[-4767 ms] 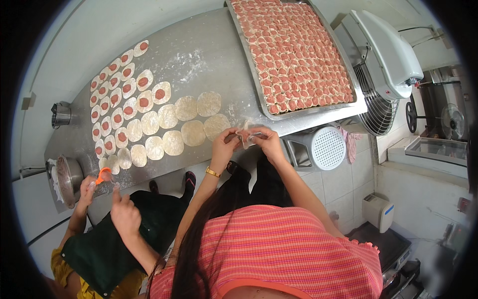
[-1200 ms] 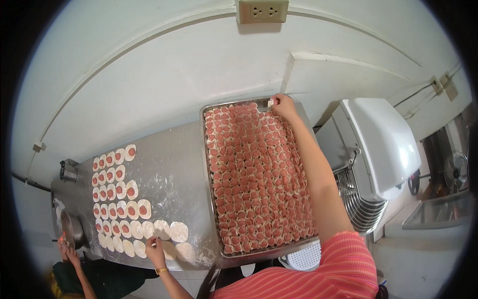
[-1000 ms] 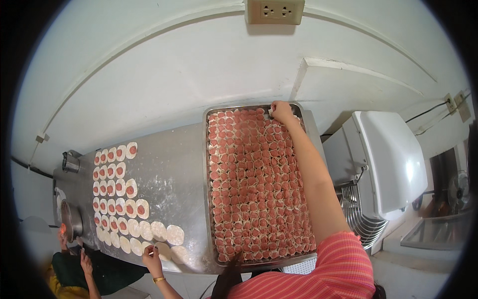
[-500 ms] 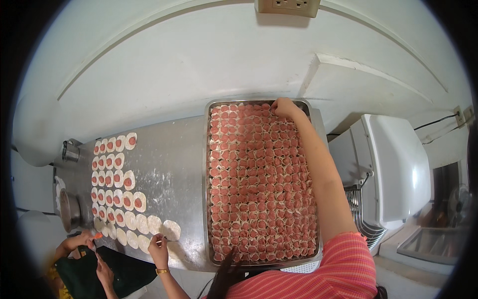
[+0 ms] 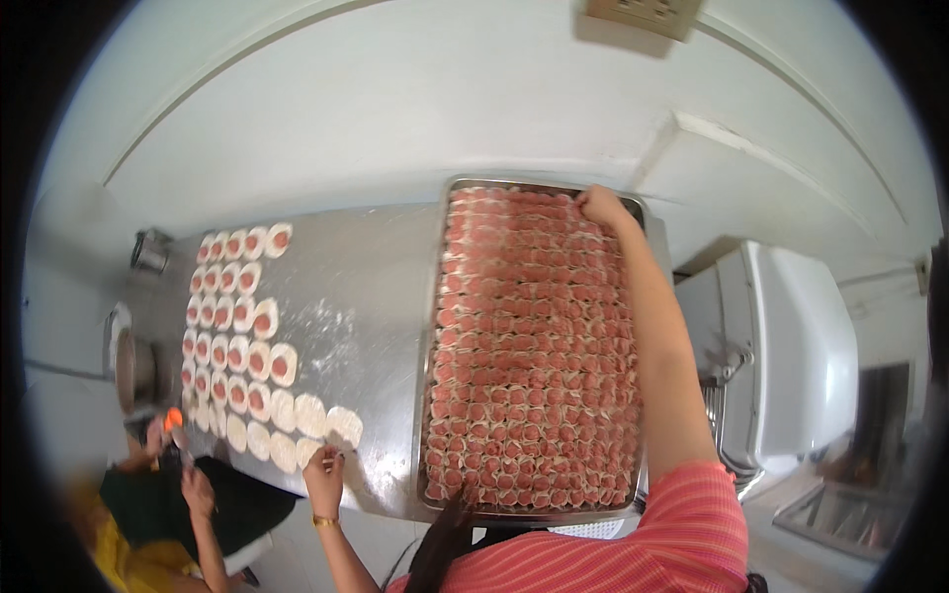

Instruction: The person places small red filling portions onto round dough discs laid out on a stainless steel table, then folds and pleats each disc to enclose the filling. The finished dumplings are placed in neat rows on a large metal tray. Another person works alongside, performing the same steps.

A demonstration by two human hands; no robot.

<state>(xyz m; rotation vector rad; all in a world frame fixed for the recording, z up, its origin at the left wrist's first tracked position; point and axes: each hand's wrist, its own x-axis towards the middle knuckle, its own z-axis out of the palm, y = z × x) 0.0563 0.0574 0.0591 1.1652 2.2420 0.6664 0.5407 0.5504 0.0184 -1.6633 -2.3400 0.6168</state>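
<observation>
My right arm reaches over the right side of a large metal tray (image 5: 423,395). At the tray's far right corner my right hand (image 5: 605,210) has its fingers closed at the end of the back row of open-topped, meat-filled dumplings (image 5: 534,336); the dumpling at the fingertips is mostly covered. My left hand (image 5: 324,476), low on the steel table, pinches the near edge of a round dough wrapper (image 5: 308,450). Beside it, plain wrappers (image 5: 343,426) overlap in slanting rows. Farther left, several wrappers carry a dab of pink meat filling (image 5: 237,395).
Another person's hands (image 5: 198,491) are at the table's lower left, with an orange thing (image 5: 174,418) and a thin tool. A metal bowl (image 5: 133,371) and a metal cup (image 5: 150,249) stand at the left end. A white machine (image 5: 791,346) stands right of the tray.
The whole view has shifted and tilted. My right hand is still at the tray's far right corner, my left hand still by the front wrappers. The other person's orange thing has moved up and left.
</observation>
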